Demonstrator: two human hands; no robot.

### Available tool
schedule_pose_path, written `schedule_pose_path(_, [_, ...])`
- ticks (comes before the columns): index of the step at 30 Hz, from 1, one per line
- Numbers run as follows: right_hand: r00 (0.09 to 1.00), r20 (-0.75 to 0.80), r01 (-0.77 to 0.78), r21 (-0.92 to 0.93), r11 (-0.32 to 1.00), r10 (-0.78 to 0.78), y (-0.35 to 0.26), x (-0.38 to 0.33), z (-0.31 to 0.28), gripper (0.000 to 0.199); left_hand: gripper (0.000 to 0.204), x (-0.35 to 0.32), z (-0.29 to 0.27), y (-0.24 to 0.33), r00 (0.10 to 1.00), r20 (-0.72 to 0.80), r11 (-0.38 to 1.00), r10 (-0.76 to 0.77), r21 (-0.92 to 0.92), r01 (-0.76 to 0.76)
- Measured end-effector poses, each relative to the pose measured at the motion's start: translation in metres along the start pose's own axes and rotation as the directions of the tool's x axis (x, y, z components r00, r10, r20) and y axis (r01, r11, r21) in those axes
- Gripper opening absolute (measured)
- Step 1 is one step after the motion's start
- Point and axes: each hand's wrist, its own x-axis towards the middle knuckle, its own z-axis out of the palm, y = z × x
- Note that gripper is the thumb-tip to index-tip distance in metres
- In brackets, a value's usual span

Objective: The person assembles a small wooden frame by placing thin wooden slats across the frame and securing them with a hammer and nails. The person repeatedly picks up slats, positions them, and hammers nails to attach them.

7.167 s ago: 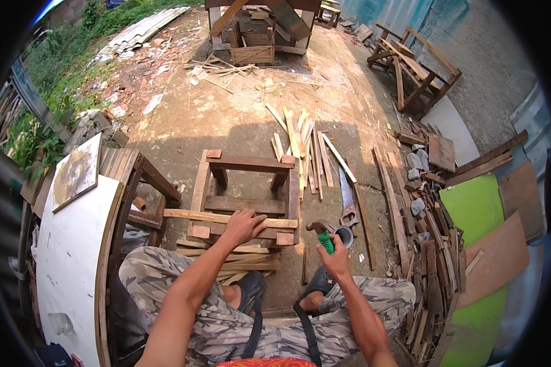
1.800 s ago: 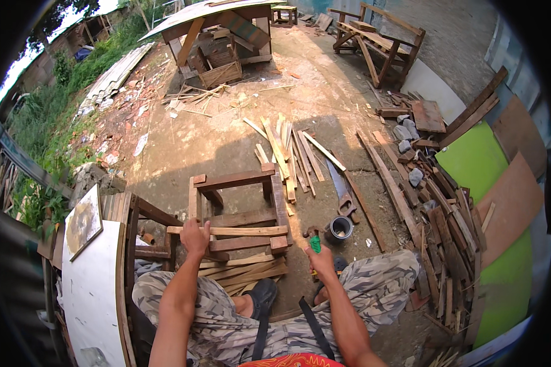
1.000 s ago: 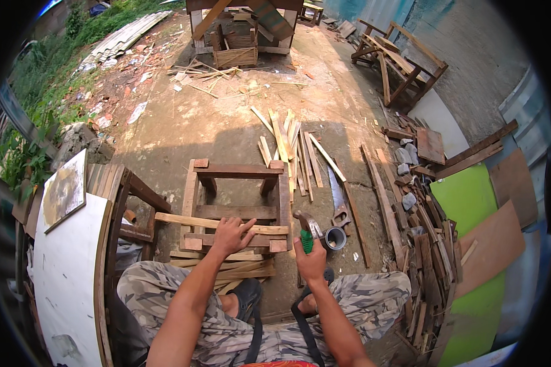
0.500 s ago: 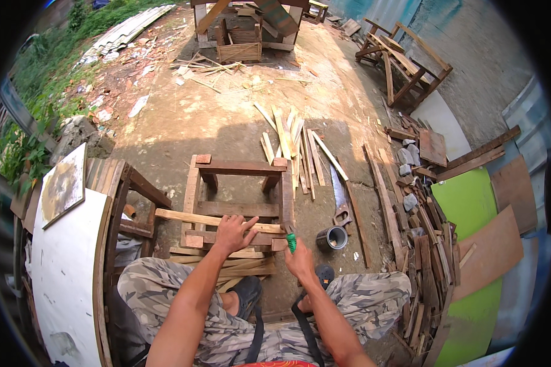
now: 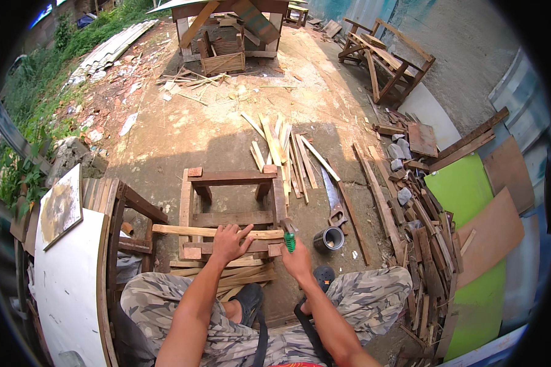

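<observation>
A pale wooden slat [image 5: 187, 230] lies crosswise over a dark wooden stool frame [image 5: 232, 177], its left end sticking out past the frame. Over the slat's middle is my left hand [image 5: 229, 243], its fingers curled over the far edge and holding it down. My right hand [image 5: 297, 259] is closed round the green grip of a hammer [image 5: 289, 241]. The hammer's head is at the slat's right end, by the frame's right side. Whether a nail is there is too small to tell.
Slats [image 5: 245, 278] lie below the frame, and more strips [image 5: 281, 144] beyond it. A handsaw [image 5: 335, 208] and a dark can [image 5: 330, 238] are on the right. Scrap wood [image 5: 431, 263] is piled farther right. A white board [image 5: 70, 281] stands at left, beside another wooden frame [image 5: 142, 205].
The view has shifted slightly, so the scene sits lower and further left. Both hands keep their places on the slat and the hammer.
</observation>
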Motion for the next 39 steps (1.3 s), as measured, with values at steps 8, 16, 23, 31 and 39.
schedule_pose_path(8, [0.992, 0.111, -0.04, -0.226, 0.973, 0.067, 0.004, -0.002, 0.0, 0.03, 0.035, 0.0, 0.0, 0.0, 1.0, -0.022, 0.998, -0.012, -0.069, 0.01])
schedule_pose_path(16, [0.997, -0.057, -0.06, -0.049, 0.997, 0.057, 0.011, -0.033, -0.059, 0.039, 0.024, 0.002, 0.01, 0.018, 0.971, -0.236, 0.993, -0.043, -0.113, 0.017])
schedule_pose_path(23, [0.954, 0.013, -0.301, 0.073, 0.951, 0.301, 0.017, -0.037, -0.086, 0.041, 0.02, -0.011, 0.018, 0.033, 0.963, -0.27, 0.988, -0.005, -0.151, -0.038])
schedule_pose_path(31, [0.823, 0.438, -0.474, 0.175, 0.863, 0.363, -0.01, -0.01, -0.078, 0.033, 0.022, -0.008, 0.013, 0.021, 0.961, -0.255, 0.993, -0.106, -0.083, 0.087])
schedule_pose_path(39, [0.653, 0.72, -0.517, 0.197, 0.833, 0.235, -0.013, 0.055, -0.027, 0.025, 0.025, -0.016, 0.018, 0.016, 0.975, -0.168, 0.989, -0.144, -0.048, 0.138])
